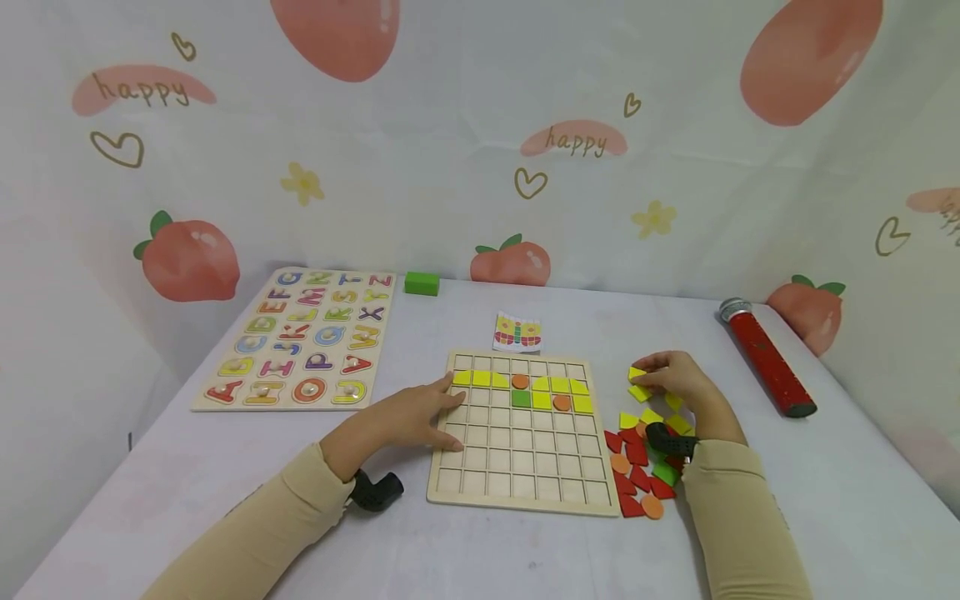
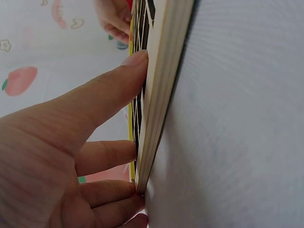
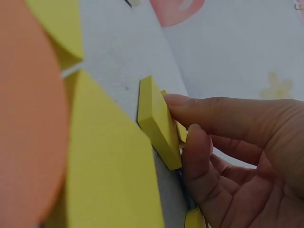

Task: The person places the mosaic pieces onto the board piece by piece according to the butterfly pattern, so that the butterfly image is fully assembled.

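My left hand (image 1: 415,414) rests along the left edge of a wooden grid board (image 1: 498,487), thumb and fingers spread and touching its rim. Yellow pieces (image 1: 481,378), orange discs (image 1: 520,382) and a green square (image 1: 521,398) lie in the board's upper cells. Beyond the board's right side, my right hand (image 1: 678,379) pinches a small yellow piece (image 1: 636,373), partly hidden by the fingertips. Close by lies another yellow piece (image 3: 159,123), near the thumb in the right wrist view. A small card with a butterfly pattern (image 1: 517,332) lies behind the board.
Loose red pieces (image 1: 636,452), with yellow, orange and green ones, are heaped right of the board beneath my right wrist. An alphabet peg board (image 1: 375,367) lies at left, a green block (image 1: 422,284) at the back, a red microphone (image 1: 771,360) at far right.
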The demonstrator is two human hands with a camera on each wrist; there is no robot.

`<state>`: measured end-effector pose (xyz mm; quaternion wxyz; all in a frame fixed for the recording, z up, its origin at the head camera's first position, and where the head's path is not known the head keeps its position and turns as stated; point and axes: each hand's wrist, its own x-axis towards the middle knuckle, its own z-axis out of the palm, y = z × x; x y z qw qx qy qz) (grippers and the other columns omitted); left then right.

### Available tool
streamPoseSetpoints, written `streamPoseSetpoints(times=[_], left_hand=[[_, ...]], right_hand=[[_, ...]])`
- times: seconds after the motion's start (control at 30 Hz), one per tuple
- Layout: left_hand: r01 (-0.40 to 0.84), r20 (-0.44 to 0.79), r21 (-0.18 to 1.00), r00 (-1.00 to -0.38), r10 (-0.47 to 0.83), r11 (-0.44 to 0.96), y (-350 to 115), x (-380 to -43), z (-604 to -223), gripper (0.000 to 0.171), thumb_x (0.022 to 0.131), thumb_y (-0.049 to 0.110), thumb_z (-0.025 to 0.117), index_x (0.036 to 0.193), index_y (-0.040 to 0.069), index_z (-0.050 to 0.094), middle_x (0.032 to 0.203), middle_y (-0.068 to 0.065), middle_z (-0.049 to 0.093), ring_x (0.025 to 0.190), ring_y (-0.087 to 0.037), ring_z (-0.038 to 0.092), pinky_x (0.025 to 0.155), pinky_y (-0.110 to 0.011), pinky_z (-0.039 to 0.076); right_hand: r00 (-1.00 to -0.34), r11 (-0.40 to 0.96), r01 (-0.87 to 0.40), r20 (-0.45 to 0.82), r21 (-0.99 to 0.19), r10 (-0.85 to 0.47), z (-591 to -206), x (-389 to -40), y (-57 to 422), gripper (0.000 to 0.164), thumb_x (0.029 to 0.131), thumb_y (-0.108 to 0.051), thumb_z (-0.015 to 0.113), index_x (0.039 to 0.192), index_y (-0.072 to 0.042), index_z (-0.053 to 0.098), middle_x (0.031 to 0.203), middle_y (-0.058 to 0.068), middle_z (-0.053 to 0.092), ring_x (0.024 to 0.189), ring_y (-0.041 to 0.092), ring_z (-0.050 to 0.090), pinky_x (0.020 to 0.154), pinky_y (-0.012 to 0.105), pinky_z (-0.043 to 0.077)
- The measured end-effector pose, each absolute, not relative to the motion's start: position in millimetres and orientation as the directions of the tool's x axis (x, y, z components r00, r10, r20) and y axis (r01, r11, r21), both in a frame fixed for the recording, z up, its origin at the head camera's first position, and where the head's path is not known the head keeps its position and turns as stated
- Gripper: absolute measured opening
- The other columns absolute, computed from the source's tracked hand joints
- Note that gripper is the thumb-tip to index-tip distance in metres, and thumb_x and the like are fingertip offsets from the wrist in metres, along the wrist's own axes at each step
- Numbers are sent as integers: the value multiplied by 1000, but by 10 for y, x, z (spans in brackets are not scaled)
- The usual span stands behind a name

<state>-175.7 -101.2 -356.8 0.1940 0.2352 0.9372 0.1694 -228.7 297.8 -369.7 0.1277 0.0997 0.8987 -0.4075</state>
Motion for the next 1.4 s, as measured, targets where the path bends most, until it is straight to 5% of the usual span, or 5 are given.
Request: streamPoseSetpoints(times=[0.73,0.97,1.4], left_hand=[[390,-270,403,-814,515,828,-1019,-1755,-3582,80,75,49,72,141,16,42,156,-13,17,141,-29,26,114,-44,28],[385,-274,398,-816,509,832,-1014,-1754,-3582,79,76,49,72,141,16,42,156,-13,17,141,-29,26,114,-44,28],[388,-274,400,-814,512,830,-1020,-1756,-3574,79,76,49,71,141,17,42,156,-13,17,141,-30,26,113,-45,28]], right_hand=[[-975,534,220,-195,-816,105,-3651,-2311,2811,32,91,-12,58,116,8,52,95,9,60,69,7,56,64,14,52],[-989,452,130,-149,-883,-7,-3562,-2309,2558,32,90,-12,61,112,11,53,84,-3,61,70,6,61,69,18,55],[-965,473,44,-160,-880,-208,-3467,-2314,1873,24,90,-10,60,106,8,57,89,8,64,72,14,64,76,31,58]])
